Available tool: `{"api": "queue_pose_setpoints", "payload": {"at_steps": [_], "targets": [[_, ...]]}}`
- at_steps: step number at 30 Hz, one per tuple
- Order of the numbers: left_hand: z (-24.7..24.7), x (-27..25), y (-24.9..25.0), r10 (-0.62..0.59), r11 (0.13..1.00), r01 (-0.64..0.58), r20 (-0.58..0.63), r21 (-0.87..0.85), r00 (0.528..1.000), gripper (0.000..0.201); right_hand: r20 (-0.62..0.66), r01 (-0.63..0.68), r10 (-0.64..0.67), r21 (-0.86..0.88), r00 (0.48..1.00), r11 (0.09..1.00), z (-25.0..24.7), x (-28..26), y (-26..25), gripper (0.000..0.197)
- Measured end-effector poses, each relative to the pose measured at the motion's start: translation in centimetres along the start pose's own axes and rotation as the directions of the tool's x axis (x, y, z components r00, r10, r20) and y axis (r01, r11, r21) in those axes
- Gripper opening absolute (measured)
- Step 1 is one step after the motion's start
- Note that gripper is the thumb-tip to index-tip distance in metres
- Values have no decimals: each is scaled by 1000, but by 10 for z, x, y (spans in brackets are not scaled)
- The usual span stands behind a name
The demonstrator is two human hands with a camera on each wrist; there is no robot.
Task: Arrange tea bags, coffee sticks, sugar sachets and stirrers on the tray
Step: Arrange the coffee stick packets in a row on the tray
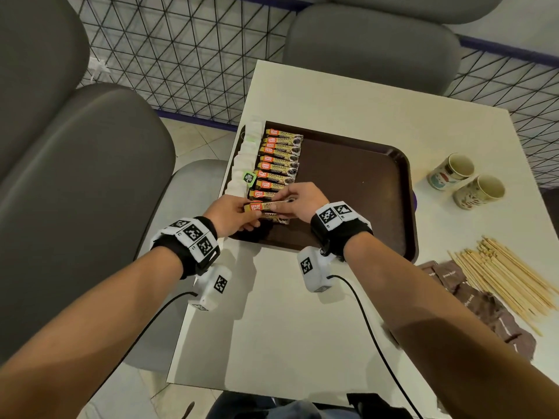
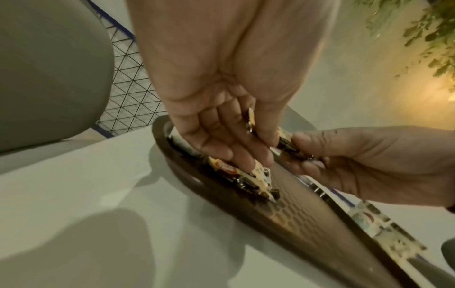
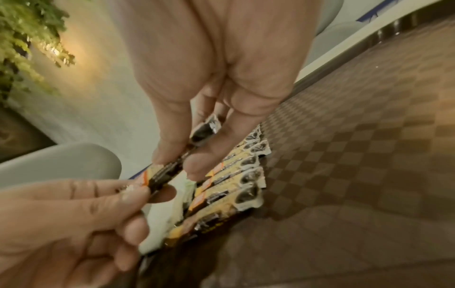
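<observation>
A dark brown tray lies on the white table. Along its left edge runs a row of white tea bags, and beside them a column of several yellow-and-black coffee sticks. Over the near end of that column both hands hold one coffee stick by its ends. My left hand pinches the orange end; my right hand pinches the dark end. In the left wrist view another coffee stick lies on the tray under my left fingers. Wooden stirrers and brown sugar sachets lie at the table's right.
Two patterned paper cups stand right of the tray. Grey upholstered seats flank the table on the left and at the back. A black wire mesh fence runs behind. The tray's right half is bare.
</observation>
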State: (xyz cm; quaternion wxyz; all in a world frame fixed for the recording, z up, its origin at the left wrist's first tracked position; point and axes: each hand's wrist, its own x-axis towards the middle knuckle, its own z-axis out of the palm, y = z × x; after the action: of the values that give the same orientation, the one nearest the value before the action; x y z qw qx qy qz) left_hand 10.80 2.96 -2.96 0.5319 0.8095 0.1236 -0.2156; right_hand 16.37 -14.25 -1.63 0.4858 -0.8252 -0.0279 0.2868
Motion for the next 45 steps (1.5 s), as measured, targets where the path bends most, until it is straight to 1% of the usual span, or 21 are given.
{"api": "queue_pose_setpoints", "payload": {"at_steps": [2,3,5,6,7,9,12,14,17,21,24,28,31,33,36,39,42,45], "targets": [[0,-3,0,-15,989,10,31,149,999,25,0,-15,15,-143,1000,990,-1,-3,5,13],[0,-5,0,-16,967,5,43,256,999,27,3,-24,25,-204,1000,979,-2,-3,8,14],[-1,-8,1,-3,890,-7,22,456,1000,32,41,-29,44,-309,998,951,-1,-6,10,18],[-1,-9,1,7,857,-6,1,515,1000,34,70,-30,59,-362,996,932,0,-7,11,20],[0,-10,2,11,845,0,-17,535,1000,33,97,-30,75,-399,992,917,1,-9,11,22],[0,-11,3,10,857,21,-57,516,998,29,124,-53,114,-414,986,909,3,-10,10,23],[1,-10,3,25,858,36,-112,512,993,23,104,-100,150,-383,983,918,7,-9,10,22],[2,-9,2,40,843,38,-133,537,990,19,65,-101,138,-398,988,912,8,-8,10,18],[4,-8,0,26,840,59,-150,540,988,16,10,-85,100,-460,995,884,10,-7,11,12],[5,-8,-1,8,850,85,-175,520,984,15,-14,-76,79,-488,997,870,11,-5,14,12],[6,-7,0,23,843,82,-187,532,982,19,-21,-69,68,-516,997,854,10,-4,15,13],[6,-7,0,87,813,37,-184,581,979,28,-51,-65,44,-551,998,832,8,-2,15,13],[8,-6,3,124,784,3,-161,620,979,31,-63,-65,35,-559,997,827,9,0,15,18],[10,-5,5,123,768,-8,-135,640,983,30,-75,-48,8,-547,997,836,11,2,14,20],[12,-4,6,121,740,-13,-115,673,986,23,-91,-4,-55,-542,994,840,15,4,11,11],[13,-3,6,118,747,-8,-121,665,986,21,-67,3,-50,-575,997,818,15,6,8,5],[12,-2,7,109,754,0,-126,657,986,16,-44,8,-41,-586,998,810,15,6,9,7],[11,-2,7,87,772,15,-128,635,988,17,-59,5,-48,-575,997,818,14,4,10,7]]}}
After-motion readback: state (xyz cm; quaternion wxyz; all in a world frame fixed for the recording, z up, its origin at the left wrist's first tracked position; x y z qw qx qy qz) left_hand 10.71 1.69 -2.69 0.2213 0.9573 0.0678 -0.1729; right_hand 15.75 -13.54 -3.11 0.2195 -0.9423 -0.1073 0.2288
